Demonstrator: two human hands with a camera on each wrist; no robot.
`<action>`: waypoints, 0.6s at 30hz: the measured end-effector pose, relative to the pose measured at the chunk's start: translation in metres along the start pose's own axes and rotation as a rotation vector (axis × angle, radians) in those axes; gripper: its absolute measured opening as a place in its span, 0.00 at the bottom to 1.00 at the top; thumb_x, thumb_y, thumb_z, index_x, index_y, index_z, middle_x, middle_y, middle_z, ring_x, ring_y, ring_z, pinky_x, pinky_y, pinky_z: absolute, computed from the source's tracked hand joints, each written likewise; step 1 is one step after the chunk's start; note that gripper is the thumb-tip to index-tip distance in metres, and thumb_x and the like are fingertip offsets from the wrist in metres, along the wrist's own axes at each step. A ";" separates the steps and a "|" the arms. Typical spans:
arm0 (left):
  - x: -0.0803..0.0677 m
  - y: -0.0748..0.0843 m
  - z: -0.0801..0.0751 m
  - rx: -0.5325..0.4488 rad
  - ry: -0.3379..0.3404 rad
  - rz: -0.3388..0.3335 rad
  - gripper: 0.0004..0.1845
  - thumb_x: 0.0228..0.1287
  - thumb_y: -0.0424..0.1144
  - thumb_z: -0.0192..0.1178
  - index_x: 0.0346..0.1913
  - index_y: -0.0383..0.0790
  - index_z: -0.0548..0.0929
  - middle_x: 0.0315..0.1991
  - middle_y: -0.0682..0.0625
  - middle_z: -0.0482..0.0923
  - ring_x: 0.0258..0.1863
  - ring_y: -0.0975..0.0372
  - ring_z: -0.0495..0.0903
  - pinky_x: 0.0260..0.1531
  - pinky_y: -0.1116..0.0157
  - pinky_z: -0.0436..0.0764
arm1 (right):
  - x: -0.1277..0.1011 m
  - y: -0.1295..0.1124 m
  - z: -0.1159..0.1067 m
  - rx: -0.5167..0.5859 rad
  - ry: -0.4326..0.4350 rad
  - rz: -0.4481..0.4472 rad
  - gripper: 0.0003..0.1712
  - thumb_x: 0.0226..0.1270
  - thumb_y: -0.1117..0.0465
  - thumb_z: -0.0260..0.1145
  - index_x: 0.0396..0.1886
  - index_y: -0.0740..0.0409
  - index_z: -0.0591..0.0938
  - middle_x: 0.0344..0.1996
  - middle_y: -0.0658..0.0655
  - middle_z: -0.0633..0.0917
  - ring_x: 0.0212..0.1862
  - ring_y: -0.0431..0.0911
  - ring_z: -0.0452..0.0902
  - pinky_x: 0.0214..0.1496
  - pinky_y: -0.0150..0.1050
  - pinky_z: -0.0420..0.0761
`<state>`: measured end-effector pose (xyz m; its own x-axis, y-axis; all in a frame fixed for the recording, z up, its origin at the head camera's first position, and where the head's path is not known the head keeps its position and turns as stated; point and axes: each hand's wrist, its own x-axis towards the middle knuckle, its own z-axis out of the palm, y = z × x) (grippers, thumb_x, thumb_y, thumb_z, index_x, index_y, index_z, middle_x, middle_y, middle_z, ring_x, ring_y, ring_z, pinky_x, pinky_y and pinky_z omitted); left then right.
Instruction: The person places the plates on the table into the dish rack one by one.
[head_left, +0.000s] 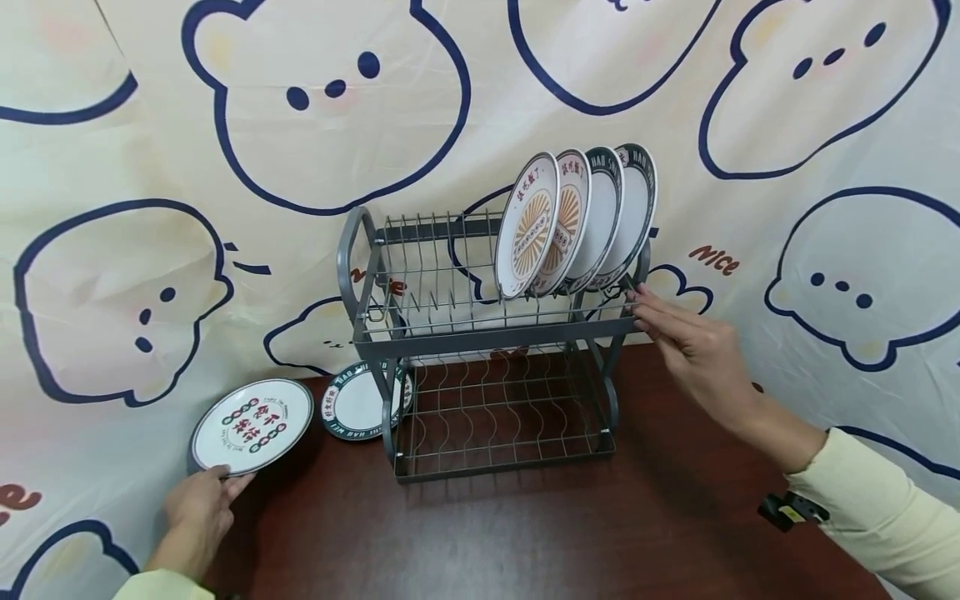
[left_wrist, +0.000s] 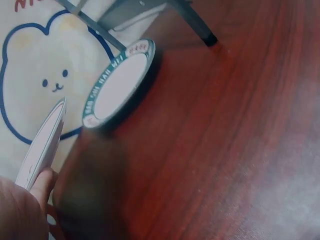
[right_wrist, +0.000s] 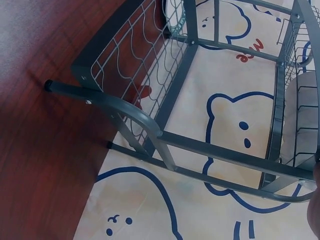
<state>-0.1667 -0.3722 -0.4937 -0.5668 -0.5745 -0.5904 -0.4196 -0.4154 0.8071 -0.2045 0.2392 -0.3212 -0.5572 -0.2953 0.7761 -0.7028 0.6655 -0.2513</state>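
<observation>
My left hand [head_left: 198, 508] pinches the near rim of a white plate [head_left: 252, 427] with red characters, thumb on top and fingers below. In the left wrist view that plate [left_wrist: 42, 142] appears almost edge-on, tilted up. At the upper right corner of a two-tier grey metal dish rack [head_left: 495, 337], my right hand [head_left: 693, 346] grips the frame with its fingertips. Only a sliver of that hand [right_wrist: 314, 215] enters the right wrist view. Several plates lean in the upper tier's right end; the leftmost plate [head_left: 527, 225] bears an orange sunburst.
A green-rimmed plate [head_left: 363, 402] lies on the dark red table [head_left: 480, 533] by the rack's left leg. The rack's lower tier [head_left: 495, 408] holds no plates. A cloth with cartoon bears [head_left: 337, 142] hangs behind.
</observation>
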 end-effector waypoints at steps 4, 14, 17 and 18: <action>-0.006 0.011 0.004 -0.072 -0.014 -0.015 0.05 0.76 0.32 0.49 0.49 0.45 0.70 0.12 0.61 0.77 0.16 0.65 0.86 0.25 0.74 0.86 | -0.001 0.002 0.001 -0.010 0.010 -0.002 0.22 0.59 0.82 0.69 0.53 0.65 0.88 0.57 0.64 0.86 0.62 0.59 0.82 0.63 0.17 0.71; -0.029 0.040 0.007 -0.145 -0.091 0.024 0.04 0.77 0.33 0.50 0.48 0.43 0.72 0.16 0.60 0.81 0.17 0.63 0.88 0.27 0.72 0.88 | -0.001 0.002 0.002 0.003 0.022 -0.006 0.22 0.58 0.82 0.69 0.52 0.65 0.88 0.57 0.64 0.87 0.62 0.59 0.82 0.63 0.17 0.72; -0.035 0.049 0.007 -0.184 -0.088 0.021 0.05 0.77 0.33 0.51 0.50 0.44 0.73 0.17 0.59 0.81 0.18 0.63 0.88 0.29 0.70 0.89 | -0.001 0.002 0.001 0.003 0.017 -0.003 0.22 0.58 0.82 0.69 0.52 0.65 0.88 0.57 0.64 0.86 0.62 0.59 0.82 0.63 0.17 0.72; -0.037 0.053 0.007 -0.199 -0.086 0.012 0.06 0.77 0.33 0.51 0.51 0.44 0.73 0.17 0.59 0.81 0.18 0.62 0.88 0.32 0.69 0.89 | -0.001 0.002 0.001 0.001 0.016 -0.003 0.22 0.58 0.82 0.69 0.52 0.65 0.88 0.57 0.64 0.86 0.62 0.59 0.82 0.63 0.17 0.72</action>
<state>-0.1729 -0.3680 -0.4292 -0.6327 -0.5215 -0.5725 -0.2696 -0.5447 0.7941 -0.2055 0.2396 -0.3233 -0.5479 -0.2862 0.7861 -0.7050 0.6637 -0.2498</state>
